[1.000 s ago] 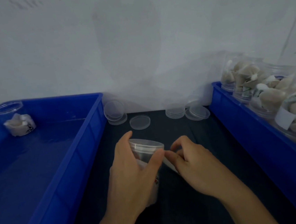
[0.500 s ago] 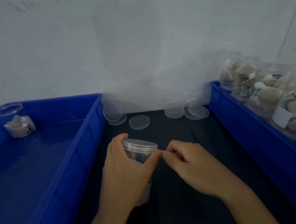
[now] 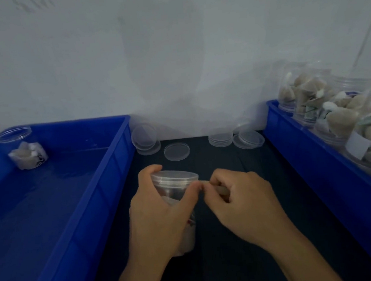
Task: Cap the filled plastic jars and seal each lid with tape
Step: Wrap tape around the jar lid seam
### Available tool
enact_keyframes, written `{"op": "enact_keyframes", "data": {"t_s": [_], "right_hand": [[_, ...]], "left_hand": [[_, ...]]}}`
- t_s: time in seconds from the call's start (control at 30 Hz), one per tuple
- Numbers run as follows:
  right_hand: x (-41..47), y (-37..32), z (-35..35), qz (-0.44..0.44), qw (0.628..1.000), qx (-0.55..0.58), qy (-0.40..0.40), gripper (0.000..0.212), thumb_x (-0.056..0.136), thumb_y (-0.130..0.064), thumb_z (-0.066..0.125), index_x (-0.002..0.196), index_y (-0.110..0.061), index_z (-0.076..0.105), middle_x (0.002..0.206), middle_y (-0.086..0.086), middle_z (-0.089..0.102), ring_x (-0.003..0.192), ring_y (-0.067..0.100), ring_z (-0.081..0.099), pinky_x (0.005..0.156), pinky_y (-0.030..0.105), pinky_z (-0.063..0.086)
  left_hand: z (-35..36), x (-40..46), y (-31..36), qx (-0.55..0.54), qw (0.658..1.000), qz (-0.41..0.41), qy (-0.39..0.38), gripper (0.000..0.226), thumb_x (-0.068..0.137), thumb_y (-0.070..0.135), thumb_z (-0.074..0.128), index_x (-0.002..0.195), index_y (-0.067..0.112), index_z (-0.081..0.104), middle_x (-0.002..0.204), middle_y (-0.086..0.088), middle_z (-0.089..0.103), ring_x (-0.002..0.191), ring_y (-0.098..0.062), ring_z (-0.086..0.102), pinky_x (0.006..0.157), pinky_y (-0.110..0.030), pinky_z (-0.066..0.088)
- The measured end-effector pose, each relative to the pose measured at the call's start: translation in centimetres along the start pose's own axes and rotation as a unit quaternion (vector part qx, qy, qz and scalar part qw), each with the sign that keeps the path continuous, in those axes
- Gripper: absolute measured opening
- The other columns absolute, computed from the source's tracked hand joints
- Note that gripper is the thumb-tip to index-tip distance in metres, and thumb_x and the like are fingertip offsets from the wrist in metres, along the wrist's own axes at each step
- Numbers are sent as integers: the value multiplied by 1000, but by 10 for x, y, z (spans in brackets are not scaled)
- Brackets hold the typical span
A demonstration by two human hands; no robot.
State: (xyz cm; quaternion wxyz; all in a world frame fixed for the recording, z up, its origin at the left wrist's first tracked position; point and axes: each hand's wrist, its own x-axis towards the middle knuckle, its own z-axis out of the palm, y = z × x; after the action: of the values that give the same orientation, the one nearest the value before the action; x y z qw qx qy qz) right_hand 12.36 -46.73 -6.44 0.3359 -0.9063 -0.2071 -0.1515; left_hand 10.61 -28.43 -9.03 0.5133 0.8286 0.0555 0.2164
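Standing upright on the dark table (image 3: pixel 234 237), between two blue bins, a clear capped jar (image 3: pixel 174 200) was gripped by the left hand (image 3: pixel 155 213), whose fingers and thumb were curled round its upper wall. The lid (image 3: pixel 174 177) was seated on the jar. The right hand (image 3: pixel 242 200) was held just beside the jar's right side, its thumb and forefinger pinched together at the lid's edge on something thin, likely tape, too small to be made out. Loose clear lids (image 3: pixel 176 151) were scattered at the back of the table. One jar (image 3: pixel 26 151) was set in the left bin (image 3: pixel 76 196); filled jars (image 3: pixel 336 112) were crowded in the right bin (image 3: pixel 306 162).
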Motion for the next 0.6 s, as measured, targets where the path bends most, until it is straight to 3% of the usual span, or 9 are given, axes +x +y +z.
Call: {"op": "enact_keyframes", "data": {"t_s": [0.1, 0.17, 0.27, 0.33, 0.4, 0.43, 0.5, 0.6], "right_hand": [[1, 1, 1, -3, 999, -18, 46, 36, 91, -58, 49, 67, -32, 54, 68, -16, 63, 62, 10, 61, 51, 18, 33], [1, 5, 2, 1, 999, 0, 54, 39, 88, -60, 49, 65, -29, 55, 65, -14, 62, 59, 12, 60, 50, 20, 36], [1, 6, 4, 8, 997, 70, 41, 41, 85, -59, 51, 63, -25, 60, 59, -9, 59, 52, 10, 55, 47, 25, 41], [6, 10, -2, 76, 973, 205, 72, 33, 86, -44, 60, 59, -24, 61, 54, -7, 55, 48, 6, 49, 49, 31, 43], [12, 19, -16, 162, 890, 398, 151, 31, 80, -32, 63, 51, -24, 56, 50, -8, 44, 47, 8, 40, 53, 32, 38], [13, 25, -21, 167, 865, 440, 175, 30, 76, -34, 63, 50, -24, 53, 50, -8, 40, 48, 9, 37, 55, 32, 37], [9, 34, -21, 140, 893, 392, 174, 32, 79, -43, 62, 55, -22, 55, 53, -4, 42, 50, 10, 39, 57, 32, 37], [5, 41, 6, 90, 985, 142, 47, 33, 95, -49, 59, 70, -26, 60, 65, -3, 59, 56, 6, 53, 56, 30, 44]], "left_hand": [[0, 1, -3, -50, 999, -12, -12, 65, 70, 65, 83, 123, 45, 51, 104, 24, 69, 95, 14, 66, 68, -3, 51], [-1, 0, -4, -87, 995, -37, -38, 56, 71, 60, 83, 118, 45, 57, 105, 31, 68, 93, 6, 71, 66, -15, 57], [-5, 1, -3, -156, 979, -104, -77, 54, 61, 73, 77, 107, 48, 70, 103, 16, 75, 90, -9, 77, 73, -35, 61], [-13, 2, -3, -285, 933, -173, -137, 71, 53, 79, 85, 109, 36, 80, 108, -2, 79, 88, -22, 79, 72, -43, 62], [-21, 4, -8, -466, 831, -236, -189, 87, 56, 72, 88, 119, 12, 81, 112, -18, 76, 88, -32, 76, 74, -45, 62], [-25, 3, -8, -510, 799, -243, -205, 89, 61, 71, 86, 120, 5, 79, 113, -21, 74, 88, -33, 75, 76, -45, 62], [-25, 2, -10, -503, 798, -240, -228, 88, 70, 72, 79, 120, 0, 78, 111, -24, 73, 89, -33, 74, 78, -45, 62], [-11, -2, -16, -464, 807, -269, -248, 85, 81, 72, 63, 120, -2, 77, 110, -28, 73, 89, -35, 75, 75, -44, 63]]}}
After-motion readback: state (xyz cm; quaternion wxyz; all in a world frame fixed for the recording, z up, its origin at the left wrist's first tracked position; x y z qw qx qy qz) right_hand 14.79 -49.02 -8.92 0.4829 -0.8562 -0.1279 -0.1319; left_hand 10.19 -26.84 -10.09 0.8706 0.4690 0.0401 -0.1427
